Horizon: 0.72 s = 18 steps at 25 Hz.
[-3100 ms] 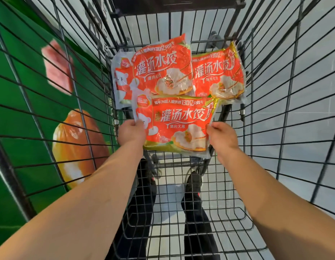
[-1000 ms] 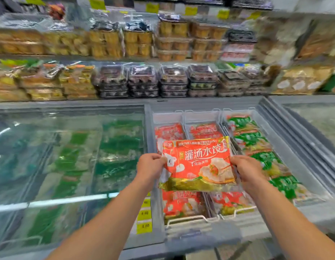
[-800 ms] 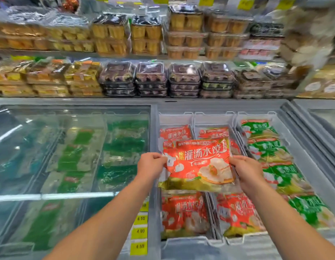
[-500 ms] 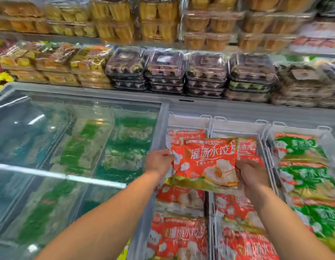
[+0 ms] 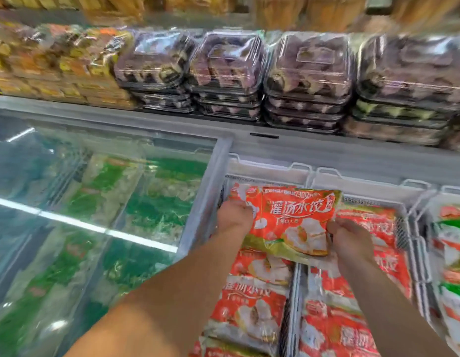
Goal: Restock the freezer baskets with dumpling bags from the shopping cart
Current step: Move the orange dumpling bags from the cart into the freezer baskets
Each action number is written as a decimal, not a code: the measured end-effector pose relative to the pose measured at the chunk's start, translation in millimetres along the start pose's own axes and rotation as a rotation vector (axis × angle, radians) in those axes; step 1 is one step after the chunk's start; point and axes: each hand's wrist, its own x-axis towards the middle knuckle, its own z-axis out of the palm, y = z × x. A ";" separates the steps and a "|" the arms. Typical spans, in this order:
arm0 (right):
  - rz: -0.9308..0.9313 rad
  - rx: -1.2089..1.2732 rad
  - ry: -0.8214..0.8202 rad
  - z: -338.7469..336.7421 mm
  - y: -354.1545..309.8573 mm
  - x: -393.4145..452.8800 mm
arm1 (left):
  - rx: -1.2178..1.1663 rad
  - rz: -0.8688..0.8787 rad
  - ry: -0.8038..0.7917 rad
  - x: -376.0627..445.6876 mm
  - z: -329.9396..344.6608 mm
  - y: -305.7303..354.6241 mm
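I hold a red-orange dumpling bag (image 5: 290, 220) with white lettering flat between both hands. My left hand (image 5: 234, 217) grips its left edge and my right hand (image 5: 350, 240) grips its lower right corner. The bag hangs low over the far end of two white freezer baskets (image 5: 298, 172) in the open freezer. Similar red dumpling bags (image 5: 249, 305) lie stacked in the left basket and more red bags (image 5: 373, 220) fill the right one. The shopping cart is out of view.
A closed glass freezer lid (image 5: 100, 202) covers green bags on the left. A third basket with green-and-red bags (image 5: 453, 253) sits at the right edge. Behind the freezer, a shelf holds stacked clear trays (image 5: 231, 70) and yellow packs (image 5: 64, 68).
From the cart I carried the bag to the freezer. Over the last second I have leaned closer, and the bag has moved forward and down over the far end of the baskets.
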 end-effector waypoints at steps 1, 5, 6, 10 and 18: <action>-0.011 -0.018 -0.013 11.3 1.9 13.3 | 0.019 -0.012 0.014 11.9 2.2 4.6; -0.078 -0.176 -0.199 56.1 2.4 50.4 | 0.113 0.013 0.082 29.0 3.4 18.6; -0.085 -0.247 -0.276 64.0 3.0 55.0 | 0.102 0.019 0.088 28.0 5.3 17.9; -0.069 -0.484 -0.388 62.8 6.0 40.9 | 0.105 0.123 -0.006 15.4 8.4 4.7; -0.199 -0.612 -0.373 10.0 -19.9 -65.3 | 0.124 0.279 -0.122 -68.8 -48.6 -9.4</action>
